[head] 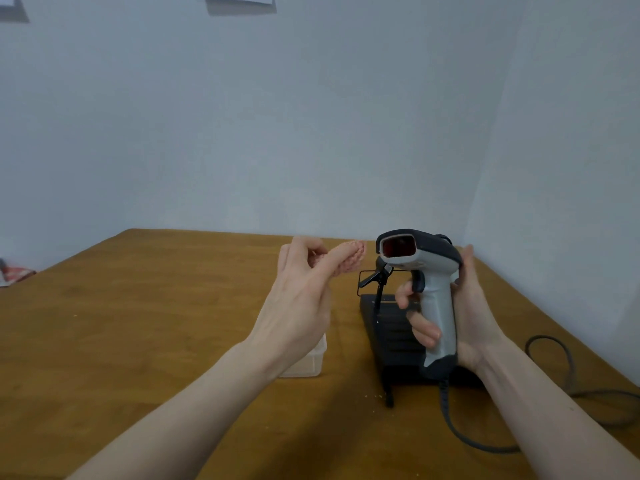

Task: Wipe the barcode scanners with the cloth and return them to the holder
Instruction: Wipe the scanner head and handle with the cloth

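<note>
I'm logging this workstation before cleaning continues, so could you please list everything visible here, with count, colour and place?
barcode scanner: one, grey and black with red window, held upright above the holder
cable: one, dark grey, trailing from scanner base across table's right side
holder: one, black, on table behind scanner
cloth: one, pink, held left of scanner window
plastic container: one, translucent white, on table under left hand
wooden table: one, brown
papers: two, white, on wall, top edge
red cloth: one, far left edge
left hand: pinches cloth
right hand: fingers grip scanner handle
</note>
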